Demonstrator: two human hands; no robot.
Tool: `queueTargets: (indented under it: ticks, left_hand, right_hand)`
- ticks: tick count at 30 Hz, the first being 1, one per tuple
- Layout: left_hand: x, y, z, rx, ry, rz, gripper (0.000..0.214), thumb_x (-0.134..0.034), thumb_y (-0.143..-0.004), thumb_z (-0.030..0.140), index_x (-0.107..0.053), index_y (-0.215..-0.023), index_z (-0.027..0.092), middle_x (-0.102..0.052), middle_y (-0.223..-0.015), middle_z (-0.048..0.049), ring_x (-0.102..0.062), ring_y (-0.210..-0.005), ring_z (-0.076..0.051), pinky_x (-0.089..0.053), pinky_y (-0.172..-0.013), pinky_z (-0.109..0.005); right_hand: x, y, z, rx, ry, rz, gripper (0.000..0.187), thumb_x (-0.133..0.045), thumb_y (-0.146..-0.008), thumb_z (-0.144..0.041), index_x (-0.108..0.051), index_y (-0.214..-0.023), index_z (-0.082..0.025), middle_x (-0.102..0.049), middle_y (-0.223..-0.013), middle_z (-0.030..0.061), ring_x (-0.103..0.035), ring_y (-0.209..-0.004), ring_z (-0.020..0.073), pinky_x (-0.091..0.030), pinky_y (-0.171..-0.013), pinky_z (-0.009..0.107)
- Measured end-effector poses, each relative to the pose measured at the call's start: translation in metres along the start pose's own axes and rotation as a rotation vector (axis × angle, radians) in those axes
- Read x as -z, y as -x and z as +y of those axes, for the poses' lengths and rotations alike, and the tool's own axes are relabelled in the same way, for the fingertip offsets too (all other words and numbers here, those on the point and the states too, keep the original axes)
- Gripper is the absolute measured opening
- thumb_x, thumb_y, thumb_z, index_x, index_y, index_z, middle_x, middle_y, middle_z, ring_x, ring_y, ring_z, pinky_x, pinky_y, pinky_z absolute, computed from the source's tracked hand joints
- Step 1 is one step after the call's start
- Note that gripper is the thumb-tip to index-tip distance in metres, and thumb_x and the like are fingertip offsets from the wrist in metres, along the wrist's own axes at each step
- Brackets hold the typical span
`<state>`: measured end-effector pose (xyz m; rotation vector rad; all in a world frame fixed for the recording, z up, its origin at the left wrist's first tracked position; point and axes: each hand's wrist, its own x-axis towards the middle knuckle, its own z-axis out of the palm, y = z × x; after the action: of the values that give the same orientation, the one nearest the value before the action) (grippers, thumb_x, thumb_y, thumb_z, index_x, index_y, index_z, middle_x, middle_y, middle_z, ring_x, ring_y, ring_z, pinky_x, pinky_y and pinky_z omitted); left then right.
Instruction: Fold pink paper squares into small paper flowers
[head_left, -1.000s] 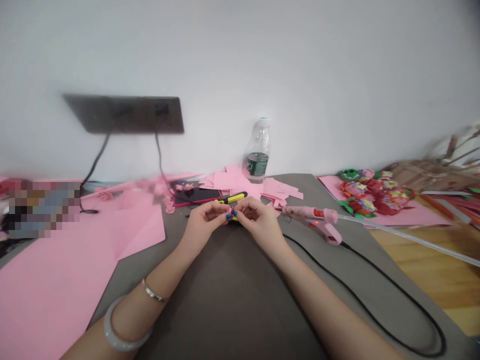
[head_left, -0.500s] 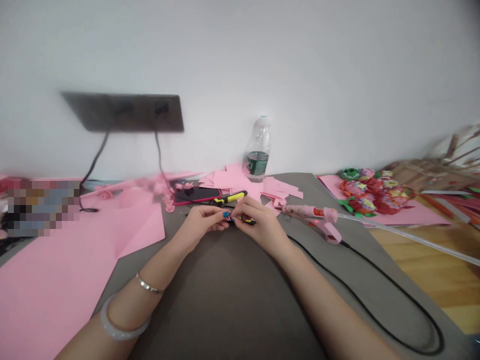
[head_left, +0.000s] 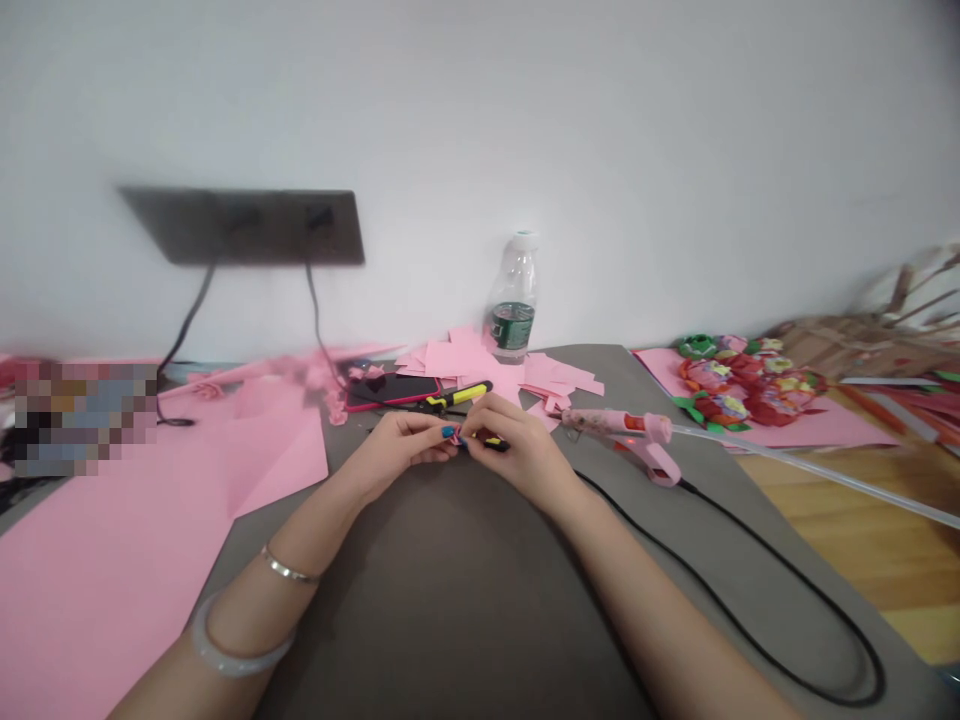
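Note:
My left hand (head_left: 401, 447) and my right hand (head_left: 517, 450) meet at the middle of a dark grey mat (head_left: 450, 600). Their fingertips pinch a tiny pink paper piece (head_left: 456, 436), mostly hidden by my fingers. Under my right fingers shows a small black and yellow object (head_left: 493, 444), too covered to name. A little beyond my hands lies a yellow and black handled tool (head_left: 459, 395). My left wrist wears a pale bangle (head_left: 240, 637) and a thin metal bracelet (head_left: 289, 570).
A pink glue gun (head_left: 619, 430) with a long glue stick lies right of my hands, its black cord (head_left: 750, 590) looping over the mat. Beyond are a phone in a red case (head_left: 390, 389), pink paper scraps (head_left: 480, 362), a water bottle (head_left: 514, 300) and paper flowers (head_left: 750, 395).
My hands have drawn closer and lowered, from raised fingertips to a tight pinch over the black and yellow object. The view has shifted slightly.

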<state>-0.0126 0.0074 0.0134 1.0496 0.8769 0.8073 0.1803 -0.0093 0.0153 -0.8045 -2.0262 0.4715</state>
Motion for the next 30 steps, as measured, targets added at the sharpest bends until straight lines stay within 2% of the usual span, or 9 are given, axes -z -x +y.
queueTargets:
  ticks: [3, 5, 10, 14, 17, 23, 27, 30]
  left_hand:
    - [-0.005, 0.0, -0.003, -0.092, 0.014, 0.018, 0.03, -0.083, -0.069, 0.035, -0.08, -0.094, 0.019, -0.078, -0.101, -0.0089, -0.07, -0.09, -0.017, -0.055, -0.085, -0.028]
    - [-0.007, 0.0, -0.005, -0.131, 0.017, 0.03, 0.028, -0.081, -0.072, 0.033, -0.08, -0.096, 0.02, -0.077, -0.108, -0.0088, -0.069, -0.097, -0.019, -0.054, -0.09, -0.03]
    - [-0.005, 0.001, -0.004, -0.107, 0.011, 0.018, 0.028, -0.081, -0.071, 0.036, -0.081, -0.093, 0.018, -0.078, -0.102, -0.0103, -0.071, -0.088, -0.019, -0.056, -0.087, -0.033]
    - [-0.002, 0.001, -0.001, -0.019, 0.027, -0.038, 0.034, -0.085, -0.065, 0.037, -0.081, -0.092, 0.016, -0.078, -0.092, -0.0105, -0.071, -0.078, -0.016, -0.057, -0.082, -0.03]
    - [-0.001, 0.0, -0.001, -0.012, 0.079, -0.046, 0.03, -0.086, -0.065, 0.032, -0.08, -0.09, 0.016, -0.078, -0.09, -0.0085, -0.071, -0.079, -0.015, -0.057, -0.08, -0.027]
    - [-0.001, -0.003, -0.003, -0.026, 0.238, -0.016, 0.022, -0.081, -0.072, 0.019, -0.078, -0.094, 0.016, -0.076, -0.096, -0.0057, -0.071, -0.084, -0.012, -0.057, -0.08, -0.021]
    - [-0.001, -0.003, -0.001, 0.023, 0.3, 0.054, 0.02, -0.076, -0.075, 0.01, -0.077, -0.094, 0.015, -0.076, -0.096, -0.0068, -0.071, -0.084, -0.013, -0.057, -0.078, -0.019]
    - [-0.001, -0.004, 0.0, 0.043, 0.322, 0.089, 0.016, -0.072, -0.078, 0.01, -0.078, -0.092, 0.014, -0.077, -0.096, -0.008, -0.072, -0.084, -0.014, -0.058, -0.078, -0.019]
  right_hand:
    - [-0.002, -0.001, 0.002, -0.105, -0.063, 0.1, 0.013, -0.055, -0.086, -0.01, -0.059, -0.078, -0.02, -0.057, -0.082, 0.0028, -0.056, -0.072, 0.0143, -0.047, -0.063, 0.026]
    - [-0.003, -0.002, 0.002, -0.148, -0.096, 0.148, 0.013, -0.056, -0.084, -0.01, -0.059, -0.077, -0.02, -0.059, -0.081, 0.0029, -0.057, -0.073, 0.015, -0.047, -0.062, 0.026]
    - [-0.002, -0.002, -0.001, -0.152, -0.108, 0.121, 0.012, -0.056, -0.086, -0.012, -0.06, -0.077, -0.02, -0.059, -0.081, 0.0034, -0.057, -0.074, 0.0157, -0.047, -0.062, 0.027]
    - [0.002, -0.001, -0.002, -0.091, -0.069, 0.045, 0.012, -0.055, -0.088, -0.013, -0.061, -0.08, -0.02, -0.058, -0.085, 0.0044, -0.056, -0.077, 0.0157, -0.047, -0.065, 0.028]
    - [0.001, 0.0, -0.001, -0.095, -0.086, 0.029, 0.012, -0.054, -0.087, -0.011, -0.058, -0.081, -0.02, -0.056, -0.085, 0.0037, -0.056, -0.078, 0.0151, -0.047, -0.067, 0.027]
    - [-0.006, 0.002, 0.008, -0.307, -0.326, 0.167, 0.003, -0.051, -0.093, -0.024, -0.051, -0.093, -0.021, -0.06, -0.087, 0.0031, -0.061, -0.075, 0.015, -0.051, -0.069, 0.029]
    - [-0.007, 0.003, 0.015, -0.387, -0.322, 0.215, 0.007, -0.051, -0.093, -0.028, -0.051, -0.096, -0.022, -0.061, -0.083, 0.0022, -0.063, -0.074, 0.016, -0.052, -0.069, 0.03]
    - [-0.008, 0.003, 0.017, -0.402, -0.288, 0.248, 0.01, -0.051, -0.091, -0.027, -0.052, -0.099, -0.022, -0.062, -0.084, 0.0025, -0.063, -0.074, 0.016, -0.051, -0.067, 0.03]
